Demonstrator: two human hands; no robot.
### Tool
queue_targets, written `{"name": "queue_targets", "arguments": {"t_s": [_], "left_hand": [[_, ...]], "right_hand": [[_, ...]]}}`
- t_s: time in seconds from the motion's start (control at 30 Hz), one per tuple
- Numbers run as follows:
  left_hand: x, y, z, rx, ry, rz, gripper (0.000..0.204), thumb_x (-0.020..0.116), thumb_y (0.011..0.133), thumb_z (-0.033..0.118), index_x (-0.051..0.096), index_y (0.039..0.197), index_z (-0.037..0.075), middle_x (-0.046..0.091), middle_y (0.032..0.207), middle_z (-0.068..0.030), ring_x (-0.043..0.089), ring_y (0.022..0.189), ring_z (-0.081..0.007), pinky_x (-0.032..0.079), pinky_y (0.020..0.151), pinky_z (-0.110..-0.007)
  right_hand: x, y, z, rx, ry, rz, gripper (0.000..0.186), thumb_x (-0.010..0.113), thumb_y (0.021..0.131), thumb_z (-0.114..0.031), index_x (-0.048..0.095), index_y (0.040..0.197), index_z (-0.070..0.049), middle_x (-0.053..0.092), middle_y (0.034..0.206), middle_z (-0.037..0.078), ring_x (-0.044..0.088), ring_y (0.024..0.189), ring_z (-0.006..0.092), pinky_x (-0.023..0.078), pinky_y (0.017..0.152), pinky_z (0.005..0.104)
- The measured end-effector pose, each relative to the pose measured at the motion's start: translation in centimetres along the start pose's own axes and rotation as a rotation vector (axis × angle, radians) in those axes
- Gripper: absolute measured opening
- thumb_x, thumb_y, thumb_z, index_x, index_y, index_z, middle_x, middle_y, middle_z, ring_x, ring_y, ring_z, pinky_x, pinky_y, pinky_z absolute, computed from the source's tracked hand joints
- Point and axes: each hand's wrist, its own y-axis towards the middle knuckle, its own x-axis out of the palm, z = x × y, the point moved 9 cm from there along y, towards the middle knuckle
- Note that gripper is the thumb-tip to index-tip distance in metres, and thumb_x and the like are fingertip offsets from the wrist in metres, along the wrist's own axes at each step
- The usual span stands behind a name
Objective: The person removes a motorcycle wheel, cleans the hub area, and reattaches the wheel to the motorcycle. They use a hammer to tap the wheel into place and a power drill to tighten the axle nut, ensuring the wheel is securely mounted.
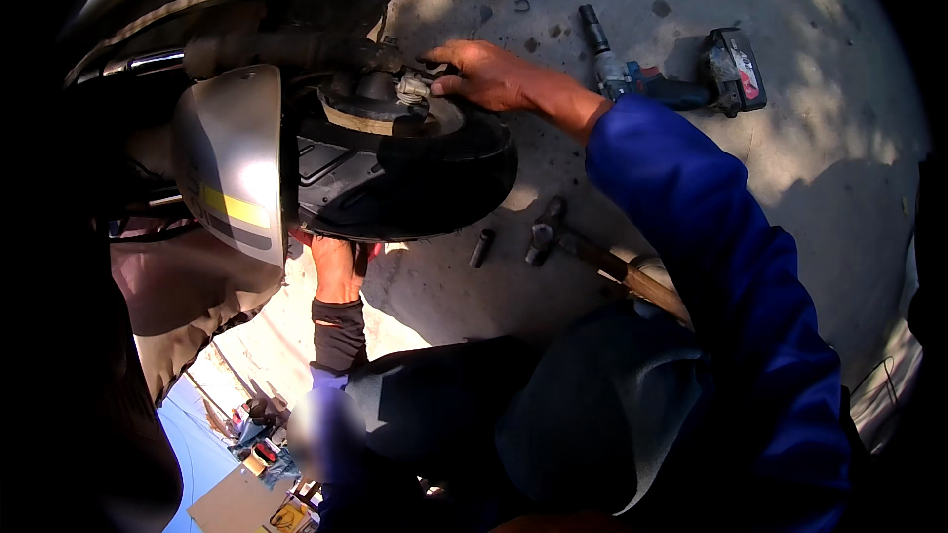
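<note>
A motorbike wheel with a black tyre [405, 188] lies across the upper left, under a silver mudguard [232, 158] with a yellow stripe. My right hand [484, 76] reaches over the wheel's hub side. Its fingers and thumb are apart, and the thumb tip is beside a pale metal fitting [412, 90] by the dark fork leg [296, 52]. I see nothing held in that hand. Beneath the tyre, on the near side, is my left hand [336, 266]; the wrist and back show, but the tyre hides its fingers.
On the concrete floor lie a cordless impact wrench [662, 84] with a long socket, a hammer [597, 255] with a wooden handle, and a loose dark socket [482, 248]. My bent knee [592, 405] is close below them. Tools and boxes [262, 454] are at the lower left.
</note>
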Motion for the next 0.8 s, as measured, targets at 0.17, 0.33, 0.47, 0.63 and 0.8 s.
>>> {"name": "queue_targets", "arguments": {"t_s": [0.17,0.33,0.47,0.63,0.8], "left_hand": [[-2.1,0.7,-1.2,0.025,-0.051,-0.152,0.030,0.057,0.106,0.013,0.060,0.134,0.006,0.067,0.130,-0.0105,0.068,0.114,-0.0257,0.059,0.097,-0.037],[-4.3,1.7,-2.8,-0.055,-0.278,-0.226,0.035,0.058,0.106,0.013,0.056,0.140,0.007,0.063,0.138,-0.0111,0.065,0.122,-0.0279,0.056,0.104,-0.041],[-4.9,1.3,-1.8,0.148,0.043,-0.282,0.037,0.059,0.105,0.012,0.054,0.142,0.007,0.062,0.140,-0.0108,0.064,0.124,-0.0282,0.055,0.105,-0.042],[-3.3,0.7,-1.6,0.017,-0.083,-0.130,0.039,0.065,0.101,0.008,0.055,0.139,0.008,0.065,0.134,-0.0072,0.066,0.119,-0.0249,0.056,0.100,-0.039],[-2.2,1.1,-2.1,0.006,-0.061,-0.203,0.037,0.064,0.102,0.009,0.056,0.138,0.008,0.065,0.134,-0.0066,0.065,0.118,-0.0233,0.055,0.102,-0.037]], "right_hand": [[1.1,2.2,-1.6,-0.110,-0.104,0.022,0.038,0.069,0.096,-0.019,0.066,0.131,-0.003,0.069,0.122,0.021,0.065,0.114,0.0408,0.053,0.095,0.0481],[1.2,3.1,-1.6,-0.084,-0.232,-0.007,0.031,0.068,0.096,-0.017,0.070,0.124,-0.006,0.072,0.112,0.021,0.067,0.107,0.0415,0.055,0.090,0.0482],[1.1,3.6,-0.9,-0.048,-0.175,-0.016,0.029,0.067,0.096,-0.016,0.070,0.123,-0.008,0.073,0.108,0.021,0.068,0.105,0.0412,0.056,0.089,0.0485],[1.0,3.5,-1.1,-0.058,0.101,-0.040,0.032,0.065,0.096,-0.014,0.069,0.126,-0.003,0.072,0.121,0.019,0.068,0.112,0.0360,0.054,0.097,0.0434],[1.2,4.8,2.3,-0.272,0.134,0.161,0.029,0.065,0.098,-0.017,0.073,0.117,0.003,0.076,0.109,0.016,0.070,0.100,0.0274,0.055,0.089,0.0401]]}}
